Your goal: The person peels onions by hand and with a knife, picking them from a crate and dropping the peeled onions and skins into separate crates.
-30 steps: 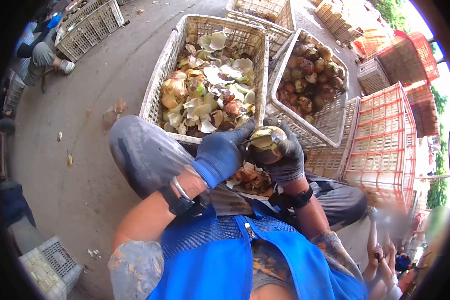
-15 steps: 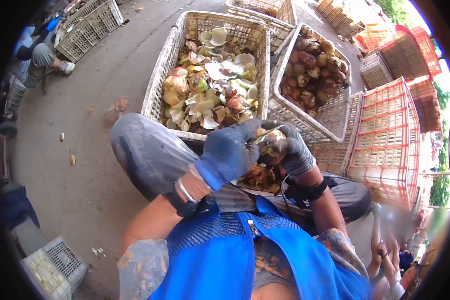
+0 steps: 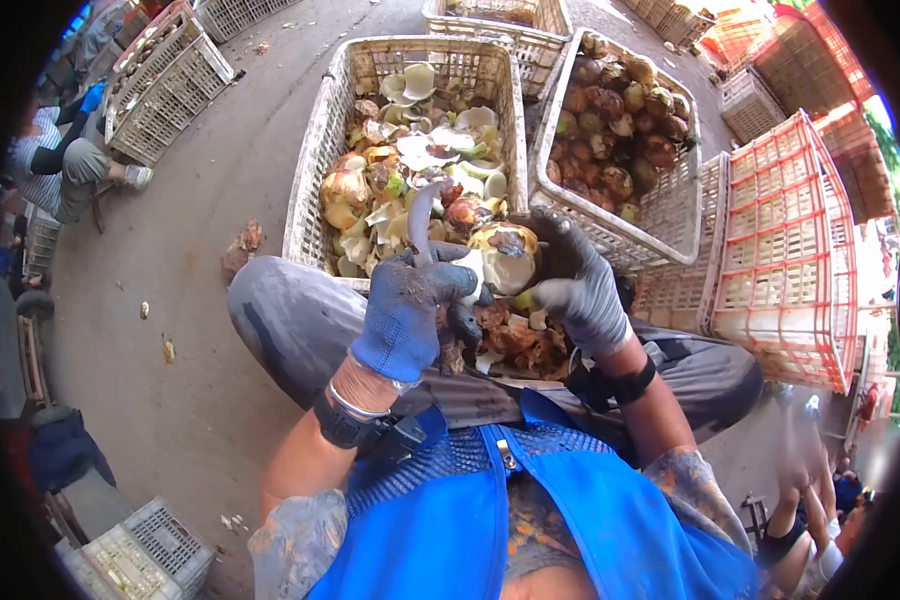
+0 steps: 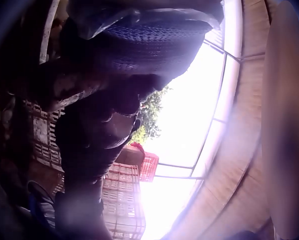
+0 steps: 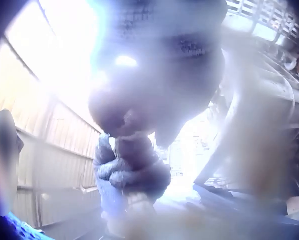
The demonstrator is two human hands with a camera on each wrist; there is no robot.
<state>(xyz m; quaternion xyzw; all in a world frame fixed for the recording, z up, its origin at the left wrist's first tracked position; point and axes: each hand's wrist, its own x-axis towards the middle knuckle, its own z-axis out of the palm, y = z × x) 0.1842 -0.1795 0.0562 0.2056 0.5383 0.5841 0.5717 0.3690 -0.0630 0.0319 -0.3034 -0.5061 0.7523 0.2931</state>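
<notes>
My left hand, in a blue work glove with dark fingers, grips a knife. Its curved grey blade rises from the fist, and a brown handle end shows below. My right hand, in a grey-dark glove, holds a partly peeled onion with brown skin on top and a pale bared side. The left thumb reaches toward the onion's near side, beside a white piece of peel. In the left wrist view the blue-gloved hand is dark; glare blurs the right wrist view, where a gloved hand shows.
A crate of onion peels stands ahead. To its right is a crate of whole brown onions. More peels lie between my legs. Red-netted crates stand at right; another person sits at far left.
The left hand has drawn left from the onion, and the knife blade now points up. The onion's pale side has turned into view. The head view has shifted slightly.
</notes>
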